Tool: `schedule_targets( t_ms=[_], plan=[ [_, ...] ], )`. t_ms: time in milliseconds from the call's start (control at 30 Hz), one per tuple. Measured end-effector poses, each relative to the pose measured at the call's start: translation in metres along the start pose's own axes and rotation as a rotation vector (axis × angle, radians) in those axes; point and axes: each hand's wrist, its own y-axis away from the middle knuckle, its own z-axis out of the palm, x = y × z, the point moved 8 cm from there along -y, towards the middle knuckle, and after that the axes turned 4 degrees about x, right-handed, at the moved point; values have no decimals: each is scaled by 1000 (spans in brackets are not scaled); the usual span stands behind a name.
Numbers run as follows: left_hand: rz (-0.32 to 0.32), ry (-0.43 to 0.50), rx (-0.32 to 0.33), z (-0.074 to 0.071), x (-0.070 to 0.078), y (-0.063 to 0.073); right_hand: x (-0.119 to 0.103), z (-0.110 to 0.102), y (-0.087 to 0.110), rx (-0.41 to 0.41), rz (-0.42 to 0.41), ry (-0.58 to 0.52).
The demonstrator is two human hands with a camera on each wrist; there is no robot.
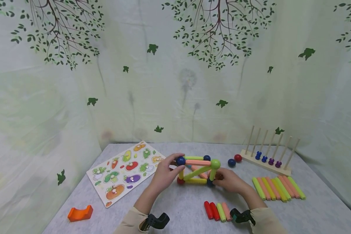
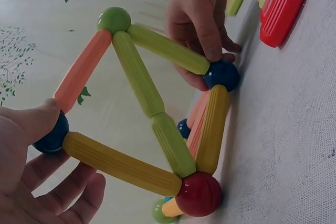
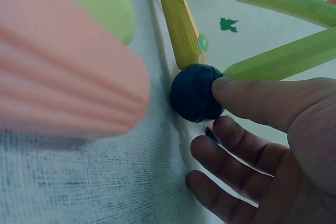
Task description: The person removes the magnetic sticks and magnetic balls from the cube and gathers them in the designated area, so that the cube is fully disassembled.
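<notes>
A toy frame of ribbed magnetic sticks and balls stands on the table between my hands. My left hand (image 1: 163,174) grips its upper left dark blue ball (image 1: 180,161), the thumb pressed against it. My right hand (image 1: 229,180) pinches the lower right dark blue ball (image 3: 194,95) with its thumb and fingertips. A coral stick (image 1: 197,162) runs along the top to a green ball (image 1: 215,164), and a yellow stick (image 1: 195,181) along the bottom from a red ball (image 2: 199,195). Two light green sticks (image 2: 139,74) cross the front face diagonally. More sticks and balls sit behind, partly hidden.
Loose red, green and coral sticks (image 1: 213,211) lie in front, near my right wrist. A longer row of sticks (image 1: 278,188) lies at the right, below a peg stand (image 1: 266,162). Two loose balls (image 1: 231,162) rest behind. At left are a vegetable puzzle board (image 1: 125,172) and an orange arch block (image 1: 80,214).
</notes>
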Motion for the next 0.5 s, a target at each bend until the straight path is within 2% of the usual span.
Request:
schedule_targets(
  t_ms=[233, 500],
  plan=[
    [-17, -4, -9, 1, 0, 1, 0, 0, -2, -31, -49, -47],
    [-27, -9, 6, -1, -2, 0, 0, 0, -2, -36, -54, -8]
  ],
)
